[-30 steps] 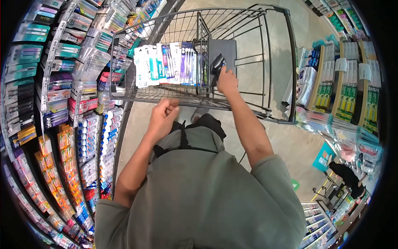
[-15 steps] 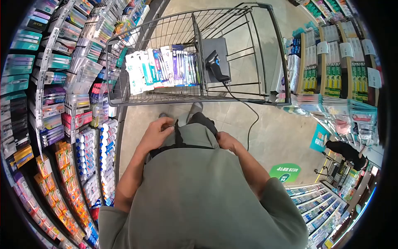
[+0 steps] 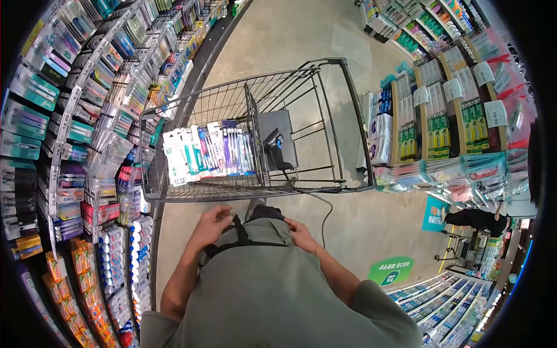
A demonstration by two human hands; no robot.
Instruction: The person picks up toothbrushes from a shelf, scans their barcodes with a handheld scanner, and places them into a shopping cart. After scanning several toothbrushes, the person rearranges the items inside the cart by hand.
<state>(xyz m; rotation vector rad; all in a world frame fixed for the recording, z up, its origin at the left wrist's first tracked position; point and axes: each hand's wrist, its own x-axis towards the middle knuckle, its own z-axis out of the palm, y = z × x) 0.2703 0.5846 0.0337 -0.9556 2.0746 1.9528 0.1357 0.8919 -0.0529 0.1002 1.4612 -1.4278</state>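
My left hand (image 3: 212,225) hovers over the left of my waist, fingers loosely curled and thumb apart, with nothing visible in it. A black strap (image 3: 239,228) hangs beside it. On the other side of my waist, my right hand (image 3: 301,235) has its fingers closed on the hem of my grey-green shirt (image 3: 279,231). Ahead stands a wire shopping cart (image 3: 200,198). Packaged toothbrushes (image 3: 210,152) lie in a row in its left part. Past the divider, a black barcode scanner (image 3: 276,149) rests against a dark grey flat case (image 3: 295,130), its cable (image 3: 328,213) trailing down.
Shelves of hanging toothbrush packs (image 3: 75,130) line the left, with orange boxes (image 3: 87,278) and white bottles (image 3: 113,249) below. More shelves (image 3: 444,130) stand at right. A person in black (image 3: 476,220) is beside another cart (image 3: 464,249). A green sign (image 3: 391,270) marks the floor.
The view has tilted upward, so cart and shelves sit lower in the frame. My right-hand fingers have shifted onto the shirt hem. My left hand stays near the strap.
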